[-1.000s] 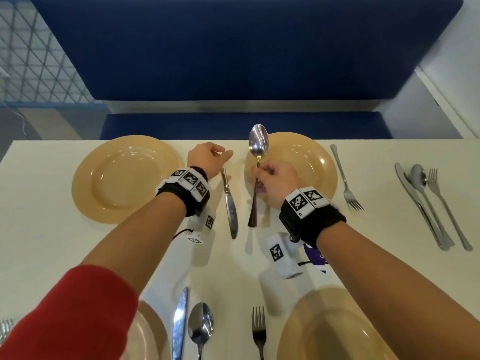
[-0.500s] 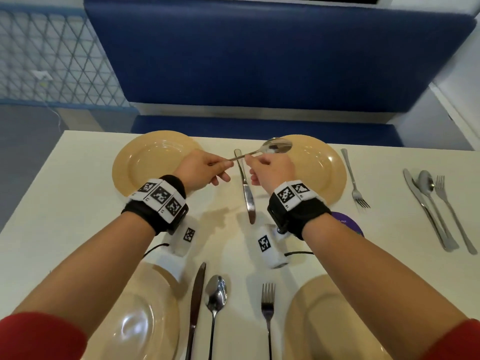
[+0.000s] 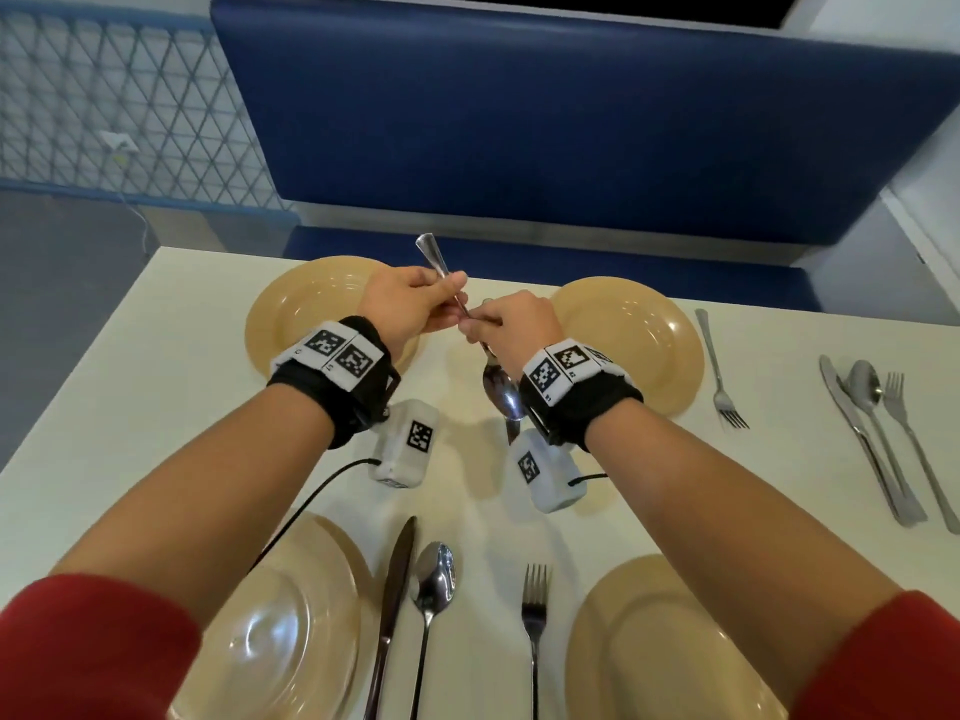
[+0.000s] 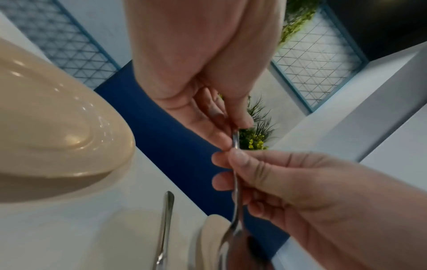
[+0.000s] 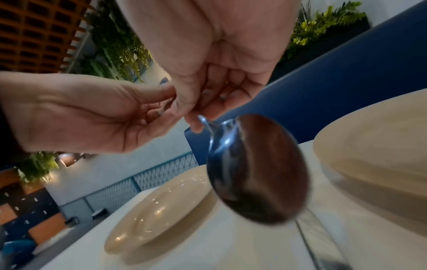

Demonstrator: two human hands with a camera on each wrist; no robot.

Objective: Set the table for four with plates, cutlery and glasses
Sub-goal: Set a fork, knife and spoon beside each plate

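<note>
The cream table (image 3: 93, 433) carries four tan plates; between the two far plates (image 3: 311, 304), both hands hold one spoon (image 3: 501, 389) aloft. The left hand (image 3: 410, 304) pinches the handle end, the right hand (image 3: 511, 324) pinches mid-stem, bowl hanging nearward, likely turning it to lie beside the knife (image 4: 165, 228) below.

Mid handle of spoon (image 3: 500, 389) hidden inside right hand (image 3: 511, 324) and left hand (image 3: 410, 304). Knife (image 3: 511, 431) beneath mostly covered by spoon bowl. Near plates (image 3: 670, 646) cut by bottom edge. Right wrist view blurred.
</note>
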